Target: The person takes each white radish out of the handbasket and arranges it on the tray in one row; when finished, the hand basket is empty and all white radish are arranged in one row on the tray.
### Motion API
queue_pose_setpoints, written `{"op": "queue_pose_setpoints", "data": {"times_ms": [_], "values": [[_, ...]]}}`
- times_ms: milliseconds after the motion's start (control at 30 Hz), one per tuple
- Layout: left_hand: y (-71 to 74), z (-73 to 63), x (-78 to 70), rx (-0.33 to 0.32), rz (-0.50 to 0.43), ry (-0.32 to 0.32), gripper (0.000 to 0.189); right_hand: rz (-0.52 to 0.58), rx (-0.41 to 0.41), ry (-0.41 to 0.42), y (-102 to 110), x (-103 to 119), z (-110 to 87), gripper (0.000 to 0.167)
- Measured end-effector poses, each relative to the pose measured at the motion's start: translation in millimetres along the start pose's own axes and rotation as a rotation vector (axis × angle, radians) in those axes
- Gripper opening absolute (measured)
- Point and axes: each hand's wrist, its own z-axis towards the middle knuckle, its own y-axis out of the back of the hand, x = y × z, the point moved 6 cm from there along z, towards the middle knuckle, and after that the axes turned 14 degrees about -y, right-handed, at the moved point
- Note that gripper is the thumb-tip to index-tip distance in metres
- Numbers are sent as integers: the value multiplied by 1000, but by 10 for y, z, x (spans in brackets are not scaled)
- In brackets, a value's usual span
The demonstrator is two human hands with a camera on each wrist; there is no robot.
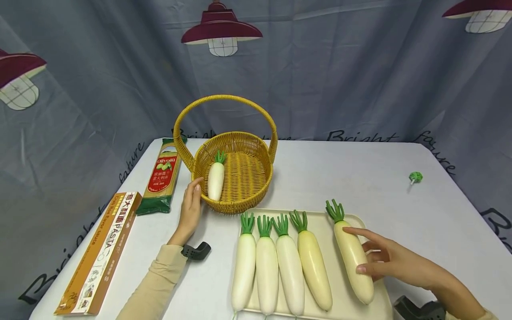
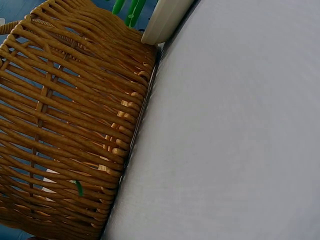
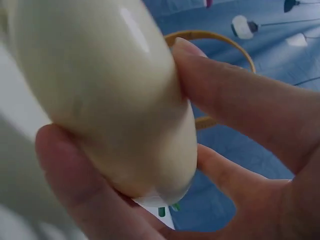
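My right hand grips a white radish with green stalks over the right part of a cream tray. In the right wrist view, thumb and fingers close round the radish's smooth body. Several more radishes lie side by side on the tray, stalks pointing away from me. At the left side of a yellow wicker basket, my left hand touches the rim with relaxed fingers. Inside the basket lies one smaller radish. The left wrist view shows the woven wall but no fingers.
A red and green pasta packet lies left of the basket. Nearer me is a long orange and white pasta box. A small green object with a pale stem sits at the far right of the white table. Behind hangs a grey curtain.
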Motion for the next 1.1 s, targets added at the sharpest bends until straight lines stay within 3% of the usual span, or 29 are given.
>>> {"op": "queue_pose_setpoints", "data": {"times_ms": [67,300,367,567,667,867,1100], "values": [[8,6,-30,5,-6,11,42,10,8,1,-53,-70,-1,71],[38,12,-346,9,-20,4,39,-35,-31,84,-199,-105,-3,72],[39,15,-317,10,-18,4,40,-60,-61,92,-220,-86,-9,72],[12,2,-44,3,-1,11,43,-175,-183,94,-260,-28,-25,73],[4,-5,-5,-8,-3,0,45,-207,-213,65,-270,-16,-16,74],[7,-4,-5,-18,-1,-5,45,-185,-220,42,-263,-7,2,71],[9,-2,-10,-16,0,-5,44,-93,-167,118,-294,11,17,66]]}}
